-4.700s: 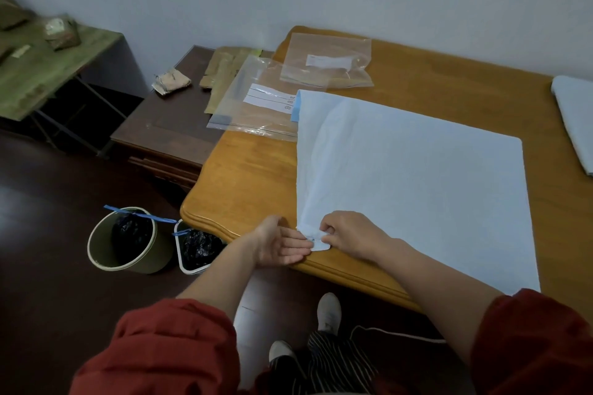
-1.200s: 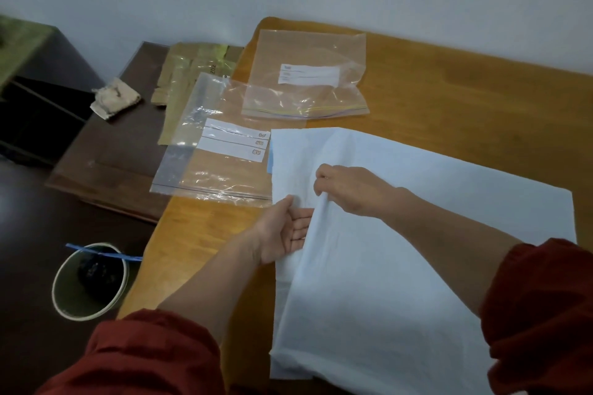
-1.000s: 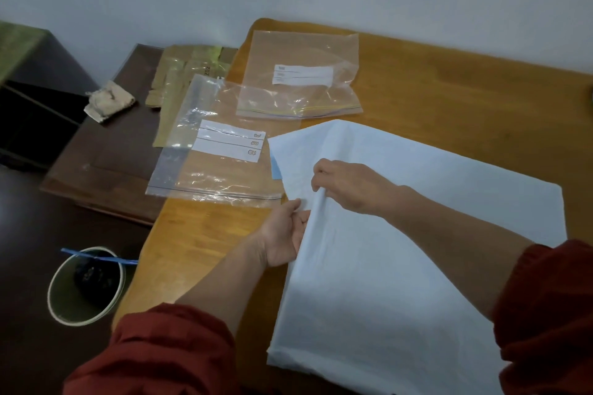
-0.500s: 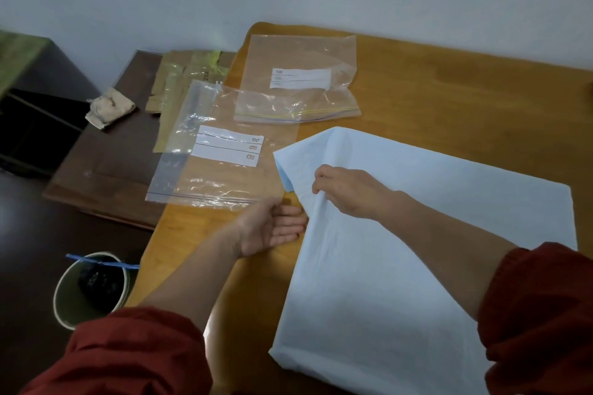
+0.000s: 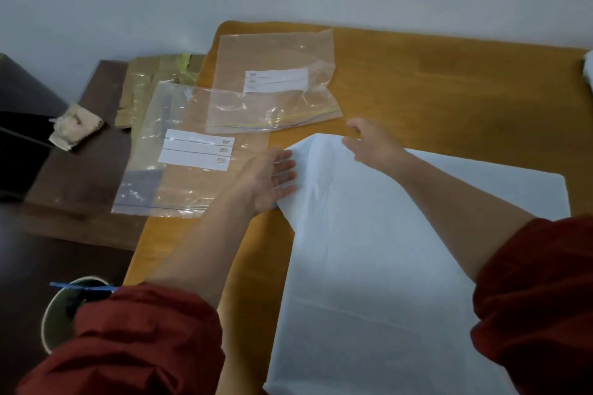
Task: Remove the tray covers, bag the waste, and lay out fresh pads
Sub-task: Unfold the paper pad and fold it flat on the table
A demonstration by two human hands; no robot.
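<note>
A large white pad (image 5: 378, 253) lies on the wooden table (image 5: 449, 86), its far left corner folded over and raised. My left hand (image 5: 272, 179) is at the pad's left edge, palm up, fingers straight and touching the folded corner. My right hand (image 5: 369, 144) hovers over the pad's far edge with fingers spread and loose, holding nothing. Two clear zip bags with white labels lie left of the pad: the near bag (image 5: 179, 167) overhangs the table edge, and the far bag (image 5: 272, 86) lies behind it.
A dark side table (image 5: 80, 189) stands left, carrying a tan rag (image 5: 75, 125) and yellowish plastic packets (image 5: 150, 86). A round bin (image 5: 61, 314) with dark waste and a blue tie sits on the floor. Another white pad's edge (image 5: 588, 69) shows at far right.
My right hand let go of the pad fold and moved to the far edge, fingers spread. My left hand shifted right under the folded corner. The corner now lies further over.
</note>
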